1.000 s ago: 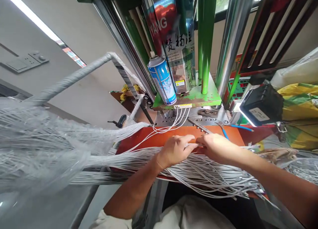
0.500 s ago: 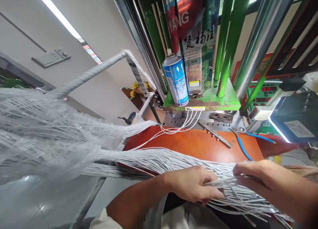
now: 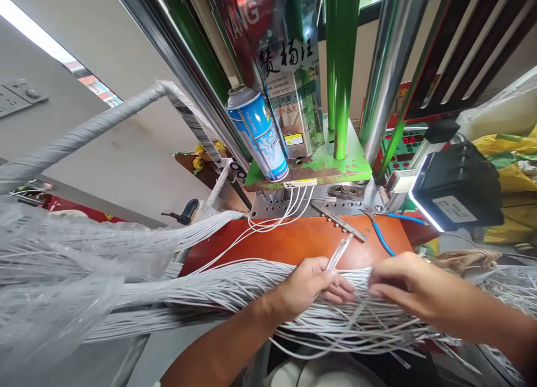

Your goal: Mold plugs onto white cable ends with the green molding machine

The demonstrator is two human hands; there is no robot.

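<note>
A thick bundle of thin white cables (image 3: pixel 251 272) runs across in front of me, its loose ends fanning out below my hands. My left hand (image 3: pixel 316 283) is half turned up over the bundle, with its thumb closed on a few short cable ends (image 3: pixel 339 254) that point up and look pale and partly clear. Just to the right, my right hand (image 3: pixel 400 283) is closed, its fingertips pressed together at the cables. Motion blur and the fingers hide what they hold. Several separate white cables (image 3: pixel 268 222) run from under the machine's green plate to the left.
On the green press plate (image 3: pixel 335 166) stands a blue spray can (image 3: pixel 262 135). A metal bar with pegs (image 3: pixel 339 222) and blue-handled pliers (image 3: pixel 381 236) lie on the orange board (image 3: pixel 268 241). A lamp (image 3: pixel 457 191) juts in at right; plastic wrap (image 3: pixel 50 286) covers cables at left.
The camera view has swung right. My left hand has turned upward with the cable ends now pointing up in it. My right hand has come away from those ends and stays over the bundle.
</note>
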